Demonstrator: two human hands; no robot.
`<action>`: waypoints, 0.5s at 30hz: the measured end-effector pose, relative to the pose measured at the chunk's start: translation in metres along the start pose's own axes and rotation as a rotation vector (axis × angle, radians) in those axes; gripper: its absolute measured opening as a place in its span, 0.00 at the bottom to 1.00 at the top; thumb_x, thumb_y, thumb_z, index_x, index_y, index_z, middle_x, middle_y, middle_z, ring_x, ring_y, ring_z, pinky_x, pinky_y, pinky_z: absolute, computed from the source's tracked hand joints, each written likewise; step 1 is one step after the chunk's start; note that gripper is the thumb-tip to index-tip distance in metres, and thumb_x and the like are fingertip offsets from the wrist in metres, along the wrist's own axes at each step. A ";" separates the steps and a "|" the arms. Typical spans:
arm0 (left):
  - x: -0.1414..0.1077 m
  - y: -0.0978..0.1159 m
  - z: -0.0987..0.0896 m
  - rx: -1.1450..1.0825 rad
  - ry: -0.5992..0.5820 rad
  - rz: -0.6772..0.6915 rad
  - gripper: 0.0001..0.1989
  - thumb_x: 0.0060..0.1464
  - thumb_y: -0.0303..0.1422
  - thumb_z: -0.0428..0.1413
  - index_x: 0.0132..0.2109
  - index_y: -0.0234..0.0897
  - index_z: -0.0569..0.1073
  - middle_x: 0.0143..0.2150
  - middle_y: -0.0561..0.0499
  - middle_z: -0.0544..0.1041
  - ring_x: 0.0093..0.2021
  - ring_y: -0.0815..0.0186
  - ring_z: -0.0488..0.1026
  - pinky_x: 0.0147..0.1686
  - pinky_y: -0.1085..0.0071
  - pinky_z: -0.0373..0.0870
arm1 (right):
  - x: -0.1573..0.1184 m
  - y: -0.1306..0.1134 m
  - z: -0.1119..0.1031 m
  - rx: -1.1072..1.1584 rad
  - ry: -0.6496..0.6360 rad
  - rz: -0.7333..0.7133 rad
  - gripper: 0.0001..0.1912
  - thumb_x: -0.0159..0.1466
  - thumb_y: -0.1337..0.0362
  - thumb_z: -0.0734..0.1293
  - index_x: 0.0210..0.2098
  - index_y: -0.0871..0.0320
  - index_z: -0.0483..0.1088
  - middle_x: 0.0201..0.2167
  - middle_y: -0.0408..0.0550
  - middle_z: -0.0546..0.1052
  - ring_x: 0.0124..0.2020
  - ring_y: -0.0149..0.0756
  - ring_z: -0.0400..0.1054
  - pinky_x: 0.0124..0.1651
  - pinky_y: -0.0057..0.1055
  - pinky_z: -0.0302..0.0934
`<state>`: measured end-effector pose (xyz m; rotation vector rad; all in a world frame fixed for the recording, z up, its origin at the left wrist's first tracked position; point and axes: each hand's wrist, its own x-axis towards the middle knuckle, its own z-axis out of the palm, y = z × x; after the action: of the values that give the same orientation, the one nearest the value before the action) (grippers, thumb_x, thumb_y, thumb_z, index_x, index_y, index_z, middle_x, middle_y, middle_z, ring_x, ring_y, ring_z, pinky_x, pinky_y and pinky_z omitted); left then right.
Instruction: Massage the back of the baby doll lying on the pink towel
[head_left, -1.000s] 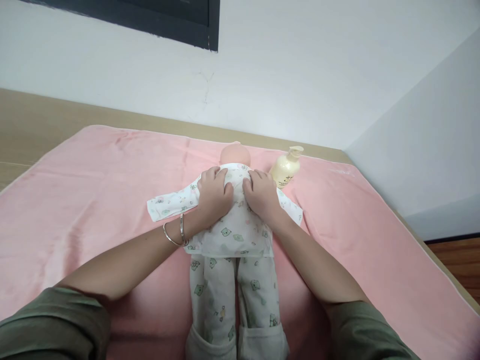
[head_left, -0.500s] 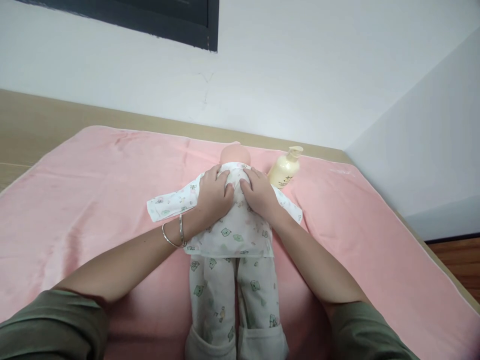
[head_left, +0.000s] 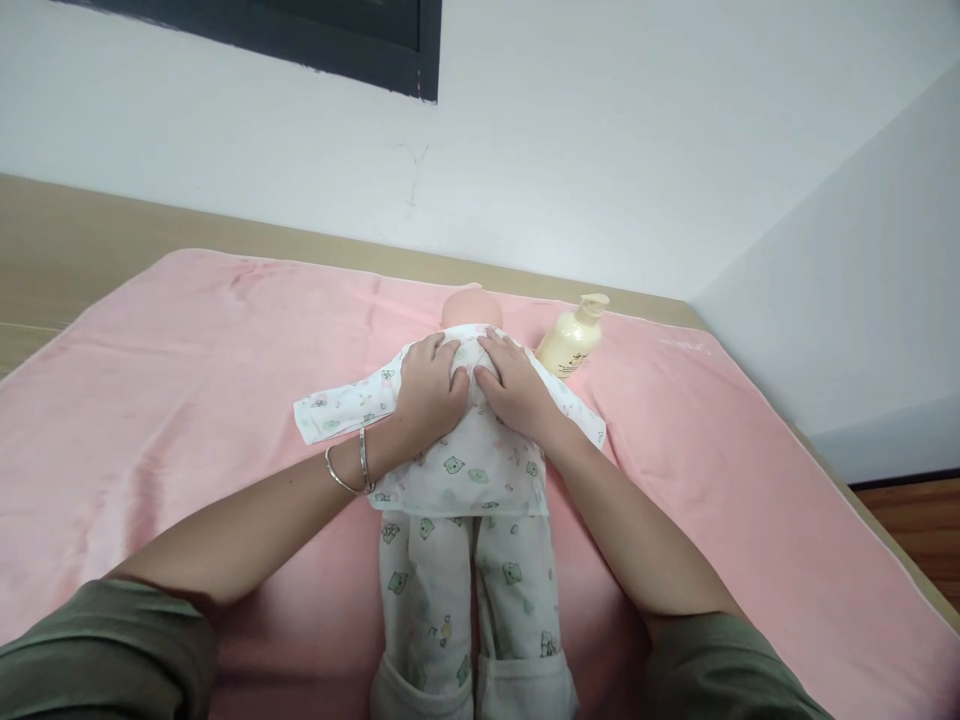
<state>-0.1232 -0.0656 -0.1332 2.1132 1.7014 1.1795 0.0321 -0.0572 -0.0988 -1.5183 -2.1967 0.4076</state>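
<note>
A baby doll lies face down or with its face hidden, its bald head pointing away from me. It wears a white shirt and white trousers, both printed with small green animals. My left hand rests on the left side of the shirt's upper part, fingers stretched out and thumb toward the middle. On the right side, my right hand lies on the cloth in the same way, fingers spread. The two thumbs nearly meet. Both sleeves stretch out sideways.
Beneath the doll spreads a pink blanket on a wooden surface. A pale yellow pump bottle leans or lies beside the doll's right-hand sleeve. Behind stands a white wall with a dark frame.
My right hand has slid slightly left and up on the shirt, closer to my left hand. The left hand stays almost in place.
</note>
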 end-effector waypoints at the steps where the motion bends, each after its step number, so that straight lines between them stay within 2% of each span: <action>1: 0.000 0.000 0.000 -0.003 -0.001 0.000 0.24 0.59 0.33 0.46 0.58 0.28 0.73 0.61 0.33 0.71 0.61 0.47 0.66 0.64 0.47 0.63 | 0.000 0.000 -0.001 -0.009 -0.013 0.009 0.31 0.70 0.59 0.56 0.70 0.64 0.60 0.74 0.57 0.57 0.76 0.55 0.48 0.76 0.59 0.42; 6: 0.000 -0.001 0.000 -0.002 0.014 -0.010 0.23 0.59 0.33 0.46 0.57 0.31 0.74 0.60 0.36 0.72 0.60 0.48 0.68 0.65 0.49 0.64 | -0.013 -0.017 0.002 -0.133 -0.021 0.069 0.31 0.72 0.59 0.54 0.71 0.63 0.57 0.74 0.60 0.56 0.75 0.63 0.48 0.71 0.71 0.43; 8: 0.000 -0.001 0.000 -0.003 0.012 0.000 0.22 0.59 0.33 0.45 0.55 0.32 0.74 0.59 0.37 0.74 0.60 0.50 0.68 0.65 0.50 0.64 | -0.025 -0.027 0.007 -0.190 0.008 0.055 0.31 0.72 0.61 0.53 0.71 0.66 0.56 0.74 0.64 0.55 0.75 0.63 0.48 0.71 0.69 0.46; 11: 0.000 -0.001 -0.001 -0.009 -0.010 0.002 0.22 0.60 0.34 0.44 0.55 0.35 0.74 0.58 0.40 0.76 0.60 0.52 0.70 0.67 0.48 0.61 | -0.038 -0.036 0.014 -0.223 0.045 -0.069 0.30 0.72 0.64 0.53 0.70 0.70 0.58 0.74 0.66 0.56 0.76 0.61 0.44 0.73 0.63 0.47; 13: 0.000 0.000 -0.001 -0.015 -0.028 -0.013 0.22 0.61 0.34 0.42 0.57 0.37 0.73 0.59 0.42 0.76 0.61 0.52 0.70 0.69 0.45 0.57 | -0.037 -0.034 0.015 -0.194 0.038 -0.143 0.29 0.71 0.66 0.53 0.69 0.70 0.60 0.73 0.64 0.58 0.77 0.57 0.43 0.75 0.59 0.46; 15: 0.000 0.000 -0.001 -0.021 -0.041 -0.017 0.23 0.62 0.33 0.41 0.58 0.37 0.72 0.61 0.42 0.75 0.63 0.52 0.69 0.70 0.45 0.55 | -0.027 -0.026 0.011 -0.137 0.000 -0.157 0.29 0.71 0.66 0.52 0.69 0.67 0.61 0.73 0.61 0.58 0.77 0.53 0.44 0.76 0.59 0.44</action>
<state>-0.1240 -0.0658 -0.1323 2.0916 1.6784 1.1370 0.0136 -0.0919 -0.1014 -1.3997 -2.3651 0.2109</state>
